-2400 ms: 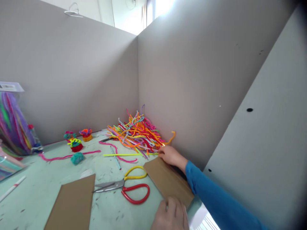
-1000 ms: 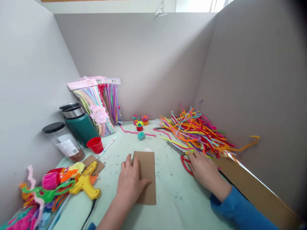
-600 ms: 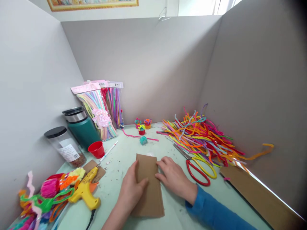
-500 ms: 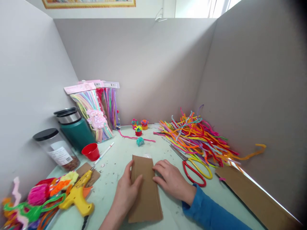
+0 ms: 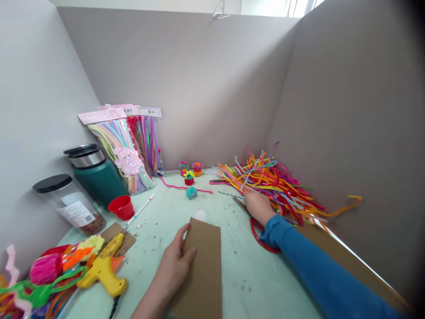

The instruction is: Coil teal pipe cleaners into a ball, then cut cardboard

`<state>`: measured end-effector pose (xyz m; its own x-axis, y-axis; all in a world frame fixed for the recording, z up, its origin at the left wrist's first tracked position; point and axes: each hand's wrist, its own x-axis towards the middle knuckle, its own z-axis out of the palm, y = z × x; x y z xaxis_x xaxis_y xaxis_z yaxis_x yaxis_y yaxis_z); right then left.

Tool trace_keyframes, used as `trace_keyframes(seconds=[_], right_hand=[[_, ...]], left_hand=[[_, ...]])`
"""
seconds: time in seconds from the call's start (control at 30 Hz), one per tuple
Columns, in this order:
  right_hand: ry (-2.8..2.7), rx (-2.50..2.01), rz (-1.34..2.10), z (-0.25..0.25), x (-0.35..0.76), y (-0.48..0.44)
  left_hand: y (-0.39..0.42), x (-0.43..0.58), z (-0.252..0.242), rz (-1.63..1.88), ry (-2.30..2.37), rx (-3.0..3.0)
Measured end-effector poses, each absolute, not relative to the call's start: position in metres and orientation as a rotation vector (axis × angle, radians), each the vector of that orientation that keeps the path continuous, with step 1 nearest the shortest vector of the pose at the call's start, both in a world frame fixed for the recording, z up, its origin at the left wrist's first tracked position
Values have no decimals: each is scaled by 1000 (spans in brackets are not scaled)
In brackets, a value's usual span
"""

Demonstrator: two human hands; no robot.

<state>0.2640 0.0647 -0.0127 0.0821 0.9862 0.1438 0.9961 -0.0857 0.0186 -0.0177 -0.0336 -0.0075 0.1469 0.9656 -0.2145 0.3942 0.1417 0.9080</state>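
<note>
My left hand grips the left edge of a brown cardboard piece, its thumb on top. My right hand is at the near edge of a pile of coloured pipe cleaners; its fingers are hidden behind the back of the hand. Below it lie red-handled scissors, partly covered by the hand and blue sleeve. Small pom-pom pieces stand at the back, with a teal ball in front of them and a pink pipe cleaner beside it.
At the left are a yellow glue gun, a red cup, a white pen, a lidded jar, a teal bottle, pipe cleaner packs and a colourful heap. More cardboard lies right. Grey panels surround the table.
My right hand has left the cardboard and moved forward and right to the scissors and pipe cleaner pile. The cardboard has tilted slightly in my left hand. The view has shifted a little.
</note>
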Motion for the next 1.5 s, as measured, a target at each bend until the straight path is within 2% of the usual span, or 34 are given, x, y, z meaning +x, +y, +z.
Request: trace_keyframes(seconds=[0.17,0.33,0.43,0.53,0.6,0.7,0.83,0.93,1.07,1.33,1.5], right_hand=[[-2094,-2226,-225,-13,269,70],[-2134,-2132,-218,1,271,62],[-2128,-2028,-159,13,268,48],[-1925,-1710,215,19,259,30],[-1698,-1507,548,18,250,19],[-1464,-1328,907,13,236,8],[-1358,-1057,1146,9,225,2],[-1339,-961,1150,7,223,0],[-1262,-1033,906,1,224,2],[-960,-897,984,-11,227,8],[-873,-864,1085,-13,225,10]], left_hand=[[-34,-19,-4,667,1547,1598],[-36,-24,4,464,2049,2028],[-33,-25,0,536,1859,2351],[-27,-21,-7,457,1488,2579],[-25,-15,-9,355,1447,2631],[-28,-8,-7,286,1622,2669],[-33,-11,-1,238,1945,2577],[-35,-17,2,295,1606,2632],[-36,-17,6,230,1070,2594],[-35,-5,8,326,1160,2604],[-27,-6,-2,244,968,2583]])
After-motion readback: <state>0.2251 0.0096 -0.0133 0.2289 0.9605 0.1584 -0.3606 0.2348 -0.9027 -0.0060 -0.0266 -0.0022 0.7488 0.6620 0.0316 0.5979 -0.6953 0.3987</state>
